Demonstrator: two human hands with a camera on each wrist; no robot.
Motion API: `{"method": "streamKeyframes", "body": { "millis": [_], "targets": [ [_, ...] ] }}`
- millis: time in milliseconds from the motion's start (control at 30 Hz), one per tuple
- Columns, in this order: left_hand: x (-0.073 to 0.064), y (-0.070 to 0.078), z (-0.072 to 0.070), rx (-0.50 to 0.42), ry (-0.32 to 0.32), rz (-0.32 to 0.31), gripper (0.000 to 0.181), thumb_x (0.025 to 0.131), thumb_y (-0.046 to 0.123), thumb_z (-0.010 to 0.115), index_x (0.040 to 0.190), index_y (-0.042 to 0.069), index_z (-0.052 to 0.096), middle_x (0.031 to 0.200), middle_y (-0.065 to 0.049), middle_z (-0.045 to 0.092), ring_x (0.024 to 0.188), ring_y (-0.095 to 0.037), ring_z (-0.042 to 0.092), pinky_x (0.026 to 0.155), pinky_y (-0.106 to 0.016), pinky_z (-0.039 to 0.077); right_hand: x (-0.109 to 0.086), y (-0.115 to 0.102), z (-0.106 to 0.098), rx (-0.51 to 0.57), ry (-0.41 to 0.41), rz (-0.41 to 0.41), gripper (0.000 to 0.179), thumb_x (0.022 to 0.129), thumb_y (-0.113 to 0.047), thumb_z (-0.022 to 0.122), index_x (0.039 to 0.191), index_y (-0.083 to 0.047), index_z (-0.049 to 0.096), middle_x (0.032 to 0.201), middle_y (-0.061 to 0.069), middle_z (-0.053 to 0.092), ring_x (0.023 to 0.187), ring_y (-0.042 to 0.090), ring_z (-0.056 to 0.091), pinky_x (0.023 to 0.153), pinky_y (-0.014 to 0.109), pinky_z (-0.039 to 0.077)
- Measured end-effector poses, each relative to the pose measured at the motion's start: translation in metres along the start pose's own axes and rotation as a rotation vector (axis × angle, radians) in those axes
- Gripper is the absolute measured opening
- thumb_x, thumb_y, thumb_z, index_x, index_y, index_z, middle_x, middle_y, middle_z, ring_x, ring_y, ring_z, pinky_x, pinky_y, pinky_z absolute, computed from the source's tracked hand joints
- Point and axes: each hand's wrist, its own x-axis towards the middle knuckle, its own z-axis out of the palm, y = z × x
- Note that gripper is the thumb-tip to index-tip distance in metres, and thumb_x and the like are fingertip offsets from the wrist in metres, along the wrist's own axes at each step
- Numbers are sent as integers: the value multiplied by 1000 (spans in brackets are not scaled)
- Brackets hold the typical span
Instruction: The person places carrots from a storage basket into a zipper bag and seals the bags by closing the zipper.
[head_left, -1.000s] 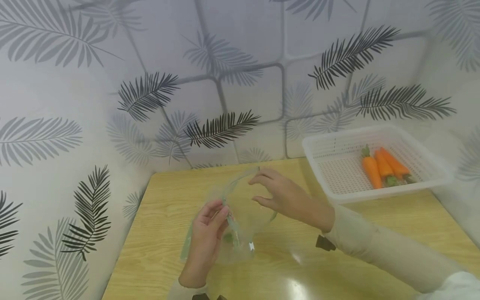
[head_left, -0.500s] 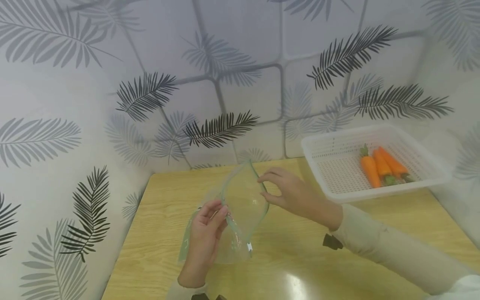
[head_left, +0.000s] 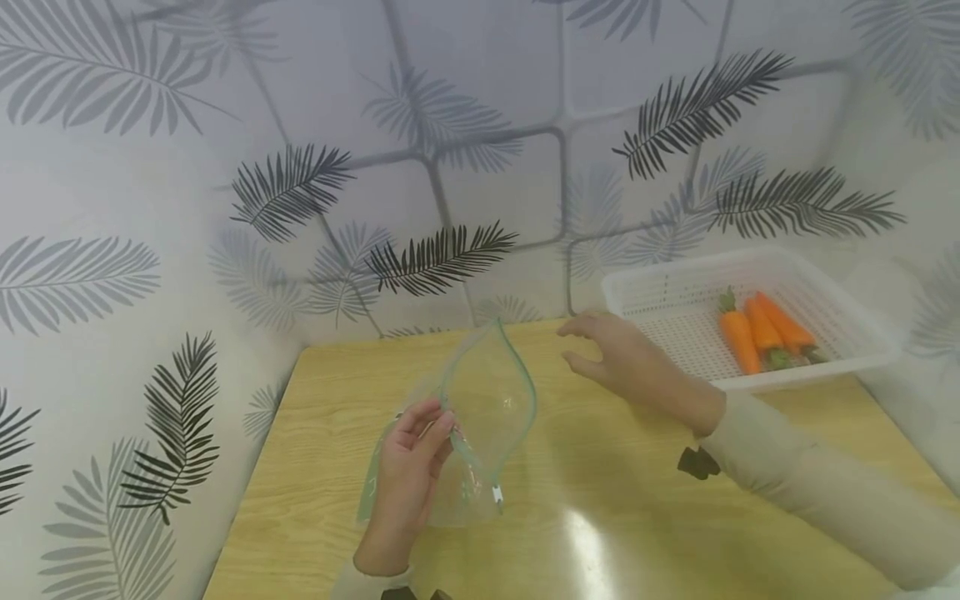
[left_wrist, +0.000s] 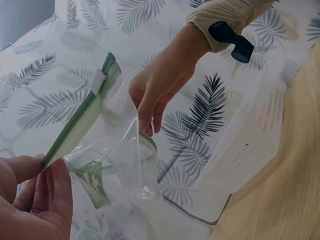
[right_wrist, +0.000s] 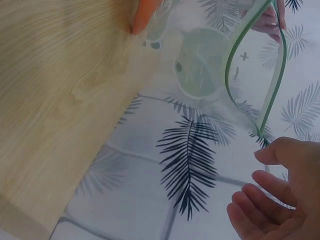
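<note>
A clear zip bag [head_left: 491, 408] with green edges stands over the table, its mouth gaping. My left hand [head_left: 412, 475] pinches one side of the mouth between thumb and fingers; the left wrist view shows this grip on the green strip [left_wrist: 75, 122]. A white slider [head_left: 497, 495] sits at the near end of the zip. To the right of the bag, apart from it, my right hand [head_left: 626, 358] holds nothing, thumb and fingers spread. It is beside the left wall of a white plastic basket [head_left: 817, 372], where carrots [head_left: 763, 325] with green tops lie.
The wooden table [head_left: 600, 500] has its back edge against a wall [head_left: 510, 192] covered in leaf patterns. The basket takes up the back right. An orange carrot [right_wrist: 144, 15] shows at the top of the right wrist view.
The right hand first touched the bag's far side and the mouth widened; it has since come off the bag and moved right towards the basket. The left hand keeps its pinch in place.
</note>
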Motion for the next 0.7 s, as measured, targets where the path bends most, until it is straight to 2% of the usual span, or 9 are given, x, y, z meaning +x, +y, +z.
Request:
{"method": "streamKeyframes", "body": {
  "millis": [133, 300, 400, 500, 700],
  "targets": [
    [1, 0, -1, 7, 0, -3, 31, 93, 0, 52, 118, -14, 41, 104, -6, 56, 90, -12, 59, 86, -25, 51, 1, 15, -15, 17, -50, 116, 30, 85, -15, 67, 112, -3, 61, 105, 10, 61, 93, 25, 59, 80, 40, 52],
    [1, 1, -2, 3, 3, -2, 27, 93, 0, 52, 117, -10, 44, 106, -7, 55, 91, -12, 59, 87, -25, 50, 4, 42, -38, 71, -86, 243, 27, 89, -12, 61, 113, 1, 59, 108, 17, 61, 94, 30, 58, 82, 45, 50],
    [1, 2, -2, 1, 0, 6, 23, 93, 0, 52, 115, -6, 48, 106, -8, 55, 91, -12, 59, 87, -25, 51, 6, 64, -50, 67, -77, 296, 26, 88, -9, 60, 110, 5, 60, 106, 21, 62, 92, 33, 59, 80, 47, 51],
    [1, 2, -3, -6, -5, 11, 23, 93, -2, 52, 115, -7, 48, 104, -7, 56, 90, -12, 59, 86, -26, 51, 5, 89, -62, 35, -86, 359, 29, 90, -13, 59, 111, 6, 59, 106, 23, 62, 92, 35, 59, 79, 49, 51],
    [1, 1, -5, 7, -23, 31, 27, 93, -2, 51, 116, -12, 44, 103, -9, 55, 89, -13, 59, 86, -27, 51, -3, 137, -89, 9, -156, 525, 38, 94, -22, 54, 117, 8, 54, 112, 29, 56, 101, 41, 53, 86, 55, 43]
  ]
}}
